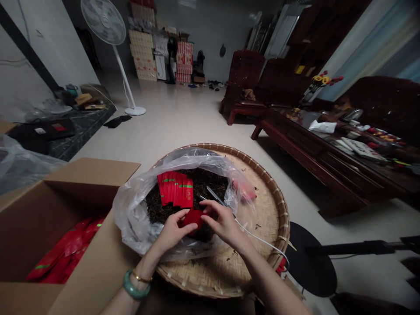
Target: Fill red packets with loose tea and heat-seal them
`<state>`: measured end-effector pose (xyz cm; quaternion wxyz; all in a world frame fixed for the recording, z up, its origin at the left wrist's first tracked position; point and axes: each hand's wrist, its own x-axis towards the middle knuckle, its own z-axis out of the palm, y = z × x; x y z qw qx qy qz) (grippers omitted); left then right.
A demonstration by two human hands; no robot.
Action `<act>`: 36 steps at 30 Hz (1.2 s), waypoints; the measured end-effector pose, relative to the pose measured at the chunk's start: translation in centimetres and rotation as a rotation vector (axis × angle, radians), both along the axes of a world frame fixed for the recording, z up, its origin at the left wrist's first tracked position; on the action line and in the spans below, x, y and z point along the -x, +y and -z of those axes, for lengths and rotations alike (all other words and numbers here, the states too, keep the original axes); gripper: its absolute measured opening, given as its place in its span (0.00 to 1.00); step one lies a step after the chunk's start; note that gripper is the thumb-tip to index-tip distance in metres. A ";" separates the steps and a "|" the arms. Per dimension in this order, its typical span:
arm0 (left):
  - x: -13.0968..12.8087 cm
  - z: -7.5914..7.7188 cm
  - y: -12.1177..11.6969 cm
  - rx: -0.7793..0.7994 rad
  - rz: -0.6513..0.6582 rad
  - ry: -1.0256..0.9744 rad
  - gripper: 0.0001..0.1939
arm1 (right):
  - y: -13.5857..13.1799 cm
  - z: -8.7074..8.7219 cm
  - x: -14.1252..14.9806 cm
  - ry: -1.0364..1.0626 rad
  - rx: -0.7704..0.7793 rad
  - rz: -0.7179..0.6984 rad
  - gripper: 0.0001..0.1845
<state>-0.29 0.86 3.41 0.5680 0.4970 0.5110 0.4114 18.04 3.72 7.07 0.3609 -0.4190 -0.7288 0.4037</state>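
Both my hands hold one small red packet (193,217) over a clear plastic bag (131,210) of dark loose tea (203,181). My left hand (171,232) pinches its left side, and my right hand (220,221) pinches its right side. A row of several red packets (175,189) stands in the tea just beyond my hands. A metal scoop (215,195) lies in the tea near my right hand. The bag rests on a round woven bamboo tray (262,218).
An open cardboard box (82,210) with red packets (62,256) inside stands at the left. A white cable (259,238) runs across the tray. A dark wooden table (328,162) is at the right, a black round base (311,262) beside the tray, a standing fan (108,26) behind.
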 end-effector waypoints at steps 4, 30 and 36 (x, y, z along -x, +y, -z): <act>-0.3 0.0 0.1 0.036 -0.056 -0.029 0.27 | 0.4 0.2 0.3 -0.029 0.055 0.000 0.10; -0.8 -0.4 0.0 0.348 -0.090 -0.359 0.35 | 4.8 6.0 -1.1 -0.835 -0.311 0.189 0.28; -0.2 0.1 0.3 0.331 -0.109 -0.332 0.35 | 5.5 3.5 -4.0 -0.321 -0.074 0.137 0.25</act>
